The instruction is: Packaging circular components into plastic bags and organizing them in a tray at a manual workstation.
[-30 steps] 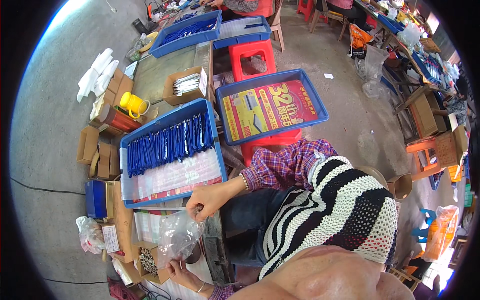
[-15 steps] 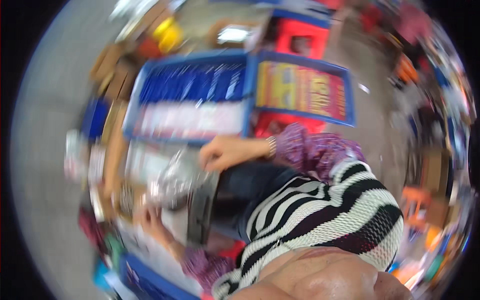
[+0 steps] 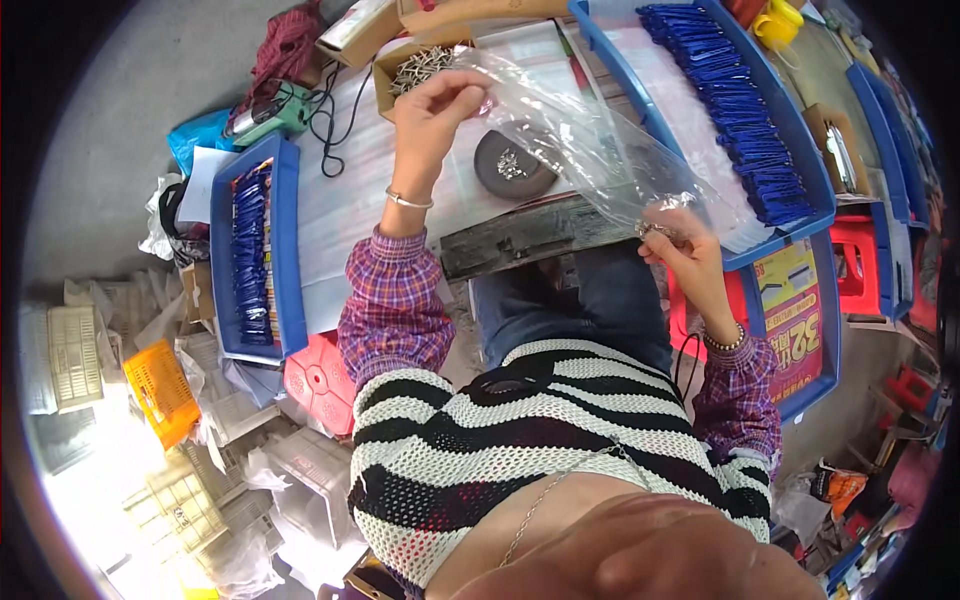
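A clear plastic bag (image 3: pixel 575 135) stretches between my two hands above the covered table. My left hand (image 3: pixel 435 112) pinches its upper left end, next to a cardboard box (image 3: pixel 383 92) of small silvery metal parts. My right hand (image 3: pixel 690 255) is closed on the bag's lower right end, where small shiny bits show by the fingertips; what they are I cannot make out. Partly behind the bag, a round dark dish (image 3: pixel 545 183) holds a small heap of shiny metal pieces. A dark, worn bar (image 3: pixel 520 238) runs along the table's near edge, above my lap.
A blue tray (image 3: pixel 690 150) with rows of slim blue items stands at the right. Another blue tray (image 3: pixel 285 215) with similar items is at the left. Red stools (image 3: pixel 318 375) flank my legs. Crates (image 3: pixel 160 395) crowd the lower left floor. A black cord (image 3: pixel 330 120) lies across the table.
The head view has turned strongly, and its blur has cleared. My hands have spread further apart, with the bag drawn out between them.
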A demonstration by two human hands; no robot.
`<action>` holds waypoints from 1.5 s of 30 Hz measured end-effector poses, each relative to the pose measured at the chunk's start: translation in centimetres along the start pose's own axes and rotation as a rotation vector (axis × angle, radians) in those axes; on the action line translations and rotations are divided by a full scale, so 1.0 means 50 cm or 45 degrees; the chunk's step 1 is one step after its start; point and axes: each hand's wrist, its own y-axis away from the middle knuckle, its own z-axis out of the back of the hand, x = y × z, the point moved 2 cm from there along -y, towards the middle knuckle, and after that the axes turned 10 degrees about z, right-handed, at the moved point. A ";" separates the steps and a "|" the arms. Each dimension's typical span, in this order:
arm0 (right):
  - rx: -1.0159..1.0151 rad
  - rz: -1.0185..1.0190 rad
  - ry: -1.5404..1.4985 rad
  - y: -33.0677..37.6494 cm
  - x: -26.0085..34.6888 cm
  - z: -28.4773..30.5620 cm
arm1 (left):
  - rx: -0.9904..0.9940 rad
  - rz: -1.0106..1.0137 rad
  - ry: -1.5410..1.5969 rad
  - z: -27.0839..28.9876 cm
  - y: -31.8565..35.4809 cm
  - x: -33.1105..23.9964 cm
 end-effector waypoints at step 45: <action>0.078 -0.217 -1.058 -0.051 -0.098 -0.014 | 0.277 -0.584 -0.795 -0.157 0.002 -0.266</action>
